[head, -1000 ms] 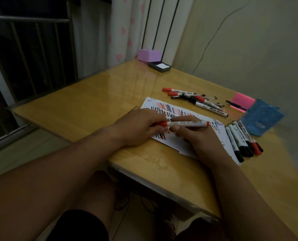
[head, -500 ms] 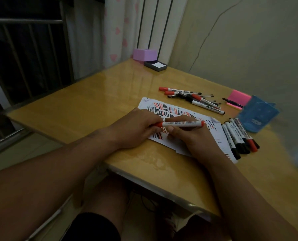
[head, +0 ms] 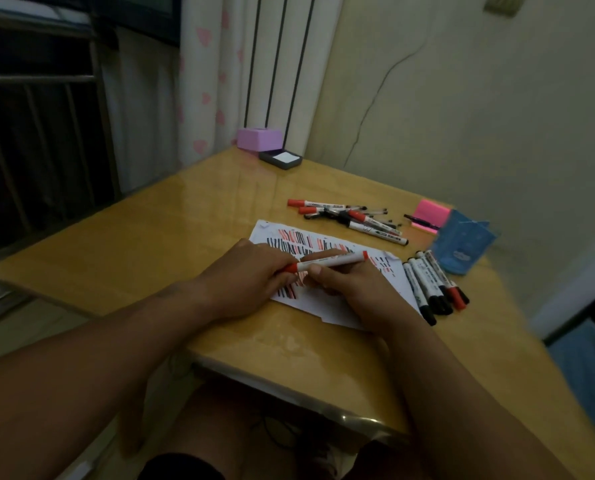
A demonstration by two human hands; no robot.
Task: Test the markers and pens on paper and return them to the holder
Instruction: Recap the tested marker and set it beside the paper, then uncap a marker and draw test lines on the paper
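Head: 1 marker (head: 328,261), left hand (head: 244,278), right hand (head: 353,289).

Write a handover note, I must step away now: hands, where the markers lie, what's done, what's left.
Left hand pinches the red marker at its red end; right hand grips the barrel, over the paper. Cap going on or off: cannot tell.
A row of markers lies right of the paper, a pile of markers and pens behind it; the blue holder sits beyond the row, no marker visible in it.
Done: many red and black test strokes on the paper.
Left: finish this marker, test any untried, return all to the holder.
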